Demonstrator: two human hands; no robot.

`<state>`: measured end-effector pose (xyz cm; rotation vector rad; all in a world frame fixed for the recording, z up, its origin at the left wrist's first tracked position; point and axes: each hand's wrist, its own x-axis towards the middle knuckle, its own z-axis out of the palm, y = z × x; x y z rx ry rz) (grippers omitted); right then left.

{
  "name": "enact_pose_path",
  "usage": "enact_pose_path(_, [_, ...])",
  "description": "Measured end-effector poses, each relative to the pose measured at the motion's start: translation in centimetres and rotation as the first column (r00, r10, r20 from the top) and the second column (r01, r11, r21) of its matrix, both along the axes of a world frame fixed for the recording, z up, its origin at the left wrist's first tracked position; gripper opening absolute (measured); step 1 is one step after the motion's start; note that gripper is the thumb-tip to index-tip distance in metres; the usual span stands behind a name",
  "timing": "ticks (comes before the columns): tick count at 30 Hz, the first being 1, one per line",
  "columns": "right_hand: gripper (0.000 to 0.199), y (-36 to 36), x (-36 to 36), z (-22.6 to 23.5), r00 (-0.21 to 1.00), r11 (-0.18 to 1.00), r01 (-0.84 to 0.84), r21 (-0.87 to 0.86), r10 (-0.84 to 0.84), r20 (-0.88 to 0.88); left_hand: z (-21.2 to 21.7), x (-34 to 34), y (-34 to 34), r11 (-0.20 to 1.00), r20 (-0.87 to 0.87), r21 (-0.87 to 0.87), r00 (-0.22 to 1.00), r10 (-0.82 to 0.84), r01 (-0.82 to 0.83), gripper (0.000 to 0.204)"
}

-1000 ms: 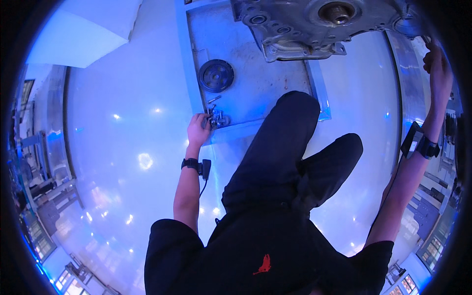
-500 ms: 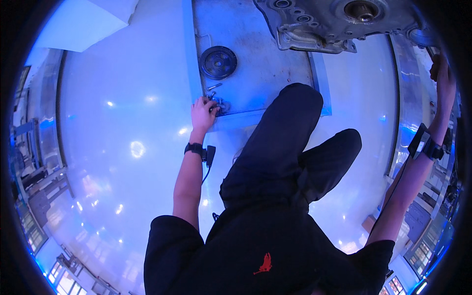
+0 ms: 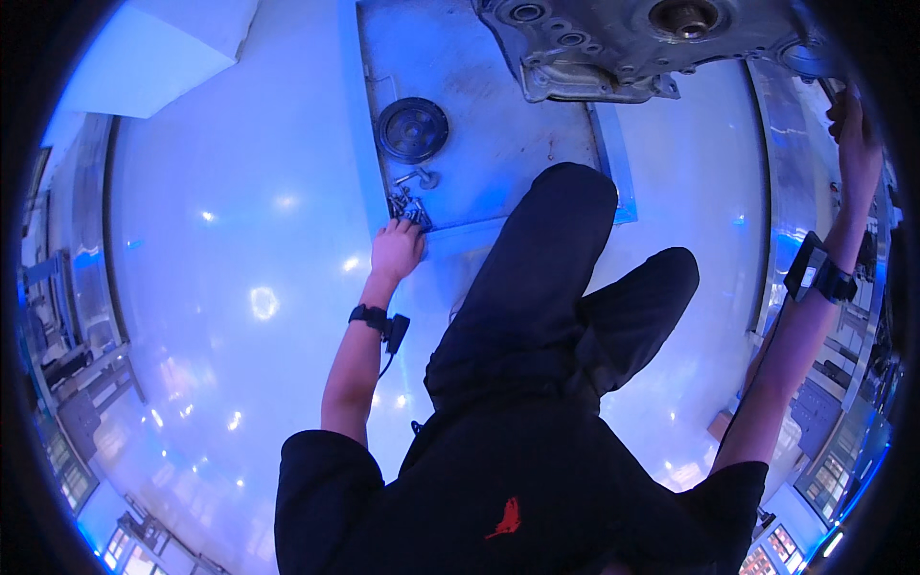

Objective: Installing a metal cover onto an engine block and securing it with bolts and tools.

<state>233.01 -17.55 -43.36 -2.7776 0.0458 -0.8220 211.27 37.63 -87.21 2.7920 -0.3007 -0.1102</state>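
Head view: a person in black clothing crouches over a glossy floor (image 3: 220,287) and reaches down with the left hand (image 3: 396,251), its curled fingers (image 3: 407,228) touching a small pile of bolts (image 3: 407,205) at the near edge of a grey metal plate (image 3: 498,134). Whether the fingers grip a bolt cannot be told. A dark round disc (image 3: 412,129) lies beyond the pile. The right hand (image 3: 853,129), raised at the far right, wraps around a pale upright edge beside a large metal casting (image 3: 613,48).
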Motion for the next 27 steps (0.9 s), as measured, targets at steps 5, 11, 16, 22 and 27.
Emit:
enact_pose_path(5, [0.046, 1.2, -2.4, -0.3, 1.000, 0.975, -0.010, 0.224, 0.009, 0.008, 0.1, 0.8, -2.4, 0.975, -0.080, 0.195, 0.993, -0.088, 0.103, 0.029])
enact_pose_path(11, [0.041, 8.6, -4.3, -0.7, 0.999, 0.830, -0.029, 0.557, 0.038, -0.004, -1.6, 0.5, -2.0, 0.994, -0.265, 0.108, 0.964, 0.017, 0.012, 0.034])
enact_pose_path(16, [0.042, 9.6, -4.9, -1.1, 0.984, 0.876, -0.072, 0.477, -0.017, 0.180, -2.9, 1.7, -1.2, 0.994, -0.326, 0.106, 0.945, 0.025, 0.010, 0.032])
enact_pose_path(22, [0.043, 8.6, -4.2, -0.1, 0.993, 0.841, -0.115, 0.528, 0.084, 0.083, -0.8, 1.9, -1.5, 0.996, -0.329, 0.086, 0.944, -0.002, 0.032, 0.026])
enact_pose_path(27, [0.050, 9.1, -4.6, -0.5, 0.889, 0.973, -0.159, 0.165, 0.069, 0.453, 0.9, 1.2, -2.2, 0.989, -0.125, -0.027, 0.982, 0.138, -0.143, 0.023])
